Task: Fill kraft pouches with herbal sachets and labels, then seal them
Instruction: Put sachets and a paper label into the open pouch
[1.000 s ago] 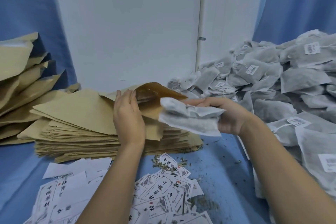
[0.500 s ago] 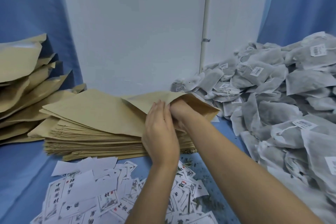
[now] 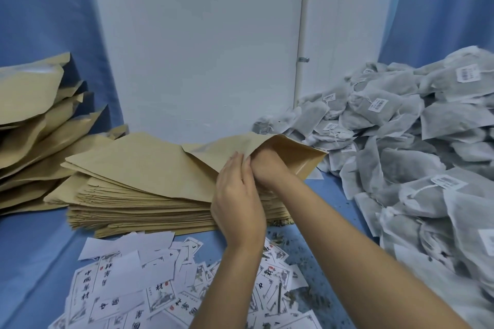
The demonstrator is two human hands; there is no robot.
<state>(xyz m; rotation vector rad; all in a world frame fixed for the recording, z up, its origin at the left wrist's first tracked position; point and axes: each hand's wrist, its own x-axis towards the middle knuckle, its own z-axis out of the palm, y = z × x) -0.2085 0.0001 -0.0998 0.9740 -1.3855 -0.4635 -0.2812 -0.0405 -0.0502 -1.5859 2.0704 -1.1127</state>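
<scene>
A: What lies nearest, along the bottom of the frame?

B: Printed labels [image 3: 160, 288], scattered loose on the blue tablecloth [image 3: 34, 248], with herb crumbs [image 3: 302, 256] to their right.

A: And the 2 hands?

B: The left hand [image 3: 238, 200] is at the centre, its fingers nearly straight against the upper lip of the kraft pouch [image 3: 294, 152]. Its thumb is hidden, so I cannot tell if it pinches. The right hand [image 3: 267, 168] is pushed wrist-deep into the pouch's mouth, fingers out of sight, so its grip cannot be told.

A: Where does that pouch sit?

B: Centre frame, mouth gaping to the right, on top of the stack of flat pouches [image 3: 139, 195].

A: Farther back?

B: A heap of herbal sachets [image 3: 414, 155] fills the right side. Bulging pouches [image 3: 32, 120] pile up at the left edge. Behind is a white wall [image 3: 200, 35] between blue curtains [image 3: 441, 8].
</scene>
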